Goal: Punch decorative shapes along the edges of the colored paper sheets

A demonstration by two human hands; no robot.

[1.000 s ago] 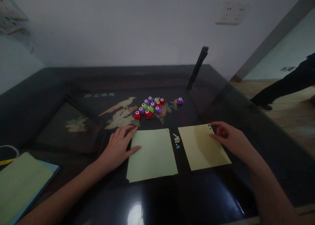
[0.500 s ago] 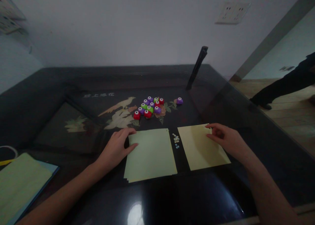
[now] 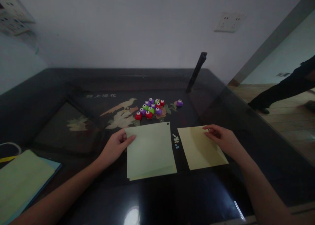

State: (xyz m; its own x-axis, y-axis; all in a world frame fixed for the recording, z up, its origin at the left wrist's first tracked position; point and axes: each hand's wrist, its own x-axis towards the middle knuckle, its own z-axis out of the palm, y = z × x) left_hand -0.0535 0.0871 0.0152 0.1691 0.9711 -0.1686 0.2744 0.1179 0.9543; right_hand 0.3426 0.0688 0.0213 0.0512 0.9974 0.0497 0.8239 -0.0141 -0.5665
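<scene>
My left hand pinches the left edge of the top pale green sheet and lifts it off the stack beneath. My right hand rests with curled fingers on the upper right corner of a pale yellow sheet, which lies flat on the dark glossy table. Between the two sheets lies a small scatter of punched paper bits. Beyond the sheets sits a cluster of small red, green and purple craft punches, with a single purple punch apart to the right.
A stack of green paper on a blue sheet lies at the near left edge. A dark slanted stand rises at the table's far right. Another person's dark leg and shoe are on the wooden floor to the right.
My left hand went from lying flat beside the green stack to pinching its top sheet, whose left side has risen. My right hand slid slightly left on the yellow sheet's corner.
</scene>
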